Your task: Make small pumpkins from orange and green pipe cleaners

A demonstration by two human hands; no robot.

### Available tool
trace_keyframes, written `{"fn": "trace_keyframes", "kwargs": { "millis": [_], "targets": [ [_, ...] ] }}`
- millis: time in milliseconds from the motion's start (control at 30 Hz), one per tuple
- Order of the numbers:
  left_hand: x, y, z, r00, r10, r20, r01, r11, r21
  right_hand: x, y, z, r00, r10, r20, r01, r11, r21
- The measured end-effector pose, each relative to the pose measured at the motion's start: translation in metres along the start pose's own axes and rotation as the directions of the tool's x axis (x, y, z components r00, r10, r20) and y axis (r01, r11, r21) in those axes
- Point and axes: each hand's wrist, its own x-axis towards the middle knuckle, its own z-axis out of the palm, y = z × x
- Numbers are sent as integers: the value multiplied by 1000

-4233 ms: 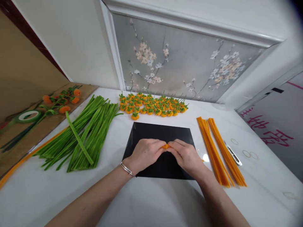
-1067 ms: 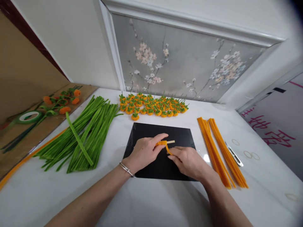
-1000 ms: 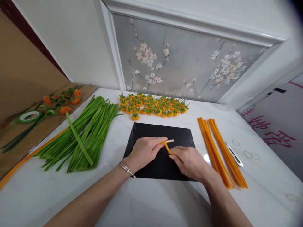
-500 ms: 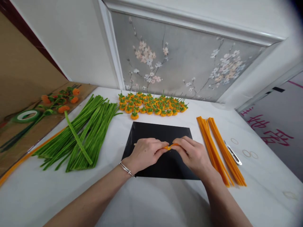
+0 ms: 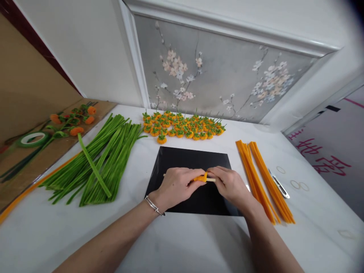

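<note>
An orange pipe cleaner point(image 5: 201, 178) is wrapped around a thin pale stick point(image 5: 211, 179). My left hand point(image 5: 176, 185) is closed around both, with the stick's other end poking out behind its knuckles. Thumb and fingers of my right hand point(image 5: 231, 185) are pinched at the wrapped coil's right side, on the pipe cleaner's end, which they mostly hide. Both hands are over a black board point(image 5: 187, 156) lying on the white table.
Green pipe cleaners point(image 5: 113, 163) lie in a pile at left. Small orange pumpkin-like pieces with green tops point(image 5: 182, 127) stand at the back. Orange pipe cleaners point(image 5: 270, 182) and a utility knife point(image 5: 280, 185) lie at right. Green tape point(image 5: 32, 139) rests on cardboard at left.
The orange pipe cleaner now shows as a thicker coil at my left fingertips. The stick's right end has come into view, and my right hand has shifted slightly left.
</note>
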Motion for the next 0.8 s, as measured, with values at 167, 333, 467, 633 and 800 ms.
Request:
{"fn": "trace_keyframes", "kwargs": {
  "millis": [167, 333, 467, 633, 800],
  "targets": [
    [1, -4, 1, 999, -30, -25, 28, 996, -83, -1, -9, 0, 988, -12, 155, 21, 998, -58],
    [2, -9, 0, 994, -106, 3, 106, 992, -61, -2, -19, -4, 978, -17, 209, 47, 990, -136],
    [2, -12, -1, 993, -109, 35, 108, 994, 18, -4, -21, -6, 983, -50, 174, 76, 987, -144],
    [1, -13, 0, 996, -73, 45, 71, 996, 63, -4, -20, -5, 989, -124, 79, 131, 987, -97],
    [2, -9, 0, 1000, 7, 27, -8, 999, 49, -3, -17, -5, 986, -145, -85, 140, 989, -52]
  ]
}}
